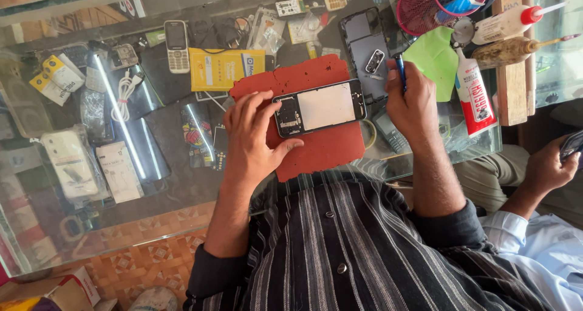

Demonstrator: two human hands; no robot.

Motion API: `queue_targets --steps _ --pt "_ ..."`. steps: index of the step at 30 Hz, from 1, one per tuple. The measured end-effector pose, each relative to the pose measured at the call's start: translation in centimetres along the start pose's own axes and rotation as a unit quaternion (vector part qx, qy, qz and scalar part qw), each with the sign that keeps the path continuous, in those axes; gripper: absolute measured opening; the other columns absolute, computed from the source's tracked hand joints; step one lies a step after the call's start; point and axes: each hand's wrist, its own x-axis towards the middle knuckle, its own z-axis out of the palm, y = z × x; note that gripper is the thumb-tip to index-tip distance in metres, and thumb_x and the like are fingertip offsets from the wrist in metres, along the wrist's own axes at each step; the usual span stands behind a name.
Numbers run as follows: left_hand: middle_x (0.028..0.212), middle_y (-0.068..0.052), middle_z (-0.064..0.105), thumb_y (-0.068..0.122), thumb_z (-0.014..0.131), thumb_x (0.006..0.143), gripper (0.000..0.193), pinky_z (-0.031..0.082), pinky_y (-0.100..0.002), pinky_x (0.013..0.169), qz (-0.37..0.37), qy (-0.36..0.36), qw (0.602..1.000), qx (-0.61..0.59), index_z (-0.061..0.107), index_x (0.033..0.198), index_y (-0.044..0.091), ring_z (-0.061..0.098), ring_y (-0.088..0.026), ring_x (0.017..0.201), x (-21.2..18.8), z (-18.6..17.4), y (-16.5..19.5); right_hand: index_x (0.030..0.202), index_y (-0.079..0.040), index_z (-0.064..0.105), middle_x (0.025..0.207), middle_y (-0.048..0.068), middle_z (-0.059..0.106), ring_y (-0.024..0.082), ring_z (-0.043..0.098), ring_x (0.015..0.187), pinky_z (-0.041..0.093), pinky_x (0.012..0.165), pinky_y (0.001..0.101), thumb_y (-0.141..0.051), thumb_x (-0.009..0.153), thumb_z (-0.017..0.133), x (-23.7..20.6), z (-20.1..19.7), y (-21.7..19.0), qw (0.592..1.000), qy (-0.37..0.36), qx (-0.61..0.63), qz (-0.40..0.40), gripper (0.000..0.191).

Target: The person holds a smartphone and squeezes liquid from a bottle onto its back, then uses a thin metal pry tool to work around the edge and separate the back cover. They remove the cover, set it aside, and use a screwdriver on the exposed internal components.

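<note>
An opened phone frame [320, 107] with a pale inner plate lies on a red mat [316, 147] on the glass counter. My left hand [254, 135] holds the frame's left end, thumb under its lower edge and fingers on its upper corner. My right hand [412, 100] is to the right of the frame, closed around a blue-handled tool [401, 70] that points away from me. Just beyond that tool lies a dark phone back cover [366, 50] with a small camera part [375, 61] on it.
A glue bottle [474, 95], two nozzle bottles [506, 23] and a pink mesh basket [425, 7] stand at the right. A keypad phone [177, 45], a yellow box [223, 68] and packaged accessories lie under the glass. Another person's hand [549, 165] holds a phone at far right.
</note>
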Motion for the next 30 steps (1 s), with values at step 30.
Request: queue_targets --steps 30 --pt "0.148 -0.017 0.045 0.027 0.1 0.059 0.096 0.028 -0.051 0.117 -0.059 -0.01 0.994 -0.086 0.048 0.138 0.01 0.042 -0.033 0.145 -0.7 -0.8 -1.7 0.14 -0.001 0.032 0.12 0.022 0.066 0.028 0.075 0.108 0.067 0.088 0.0359 0.015 0.099 0.068 -1.4 11.9 -7.2 0.927 -0.032 0.216 -0.304 0.057"
